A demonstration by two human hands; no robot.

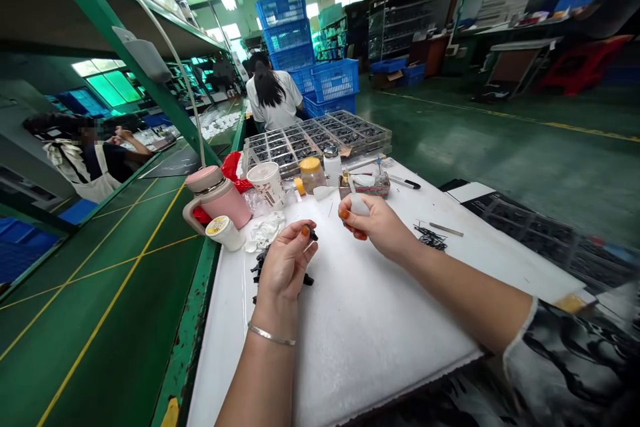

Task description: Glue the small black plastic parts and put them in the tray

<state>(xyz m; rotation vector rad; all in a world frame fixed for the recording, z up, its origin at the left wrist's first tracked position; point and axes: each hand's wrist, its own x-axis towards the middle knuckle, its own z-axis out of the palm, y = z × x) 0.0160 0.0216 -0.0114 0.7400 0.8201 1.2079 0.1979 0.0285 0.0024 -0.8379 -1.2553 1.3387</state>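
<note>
My left hand (286,260) pinches a small black part (313,233) between thumb and fingertips, raised over the white tabletop (370,320). Beneath and beside that hand lie more black parts (259,267), partly hidden by it. To the right, my right hand (373,223) is closed around a small white squeeze bottle (359,204), its narrow tip pointing up. The two hands are apart, and the bottle does not touch the black part. A pile of thin black strips (430,237) lies right of my right forearm, beside a thin metal tool (446,229).
A pink mug (220,197), a paper cup (267,183), jars (312,175) and a small box (365,188) line the far side. Behind them sits a divided tray (320,137) of black parts. A green conveyor (115,267) runs along the left; co-workers sit beyond.
</note>
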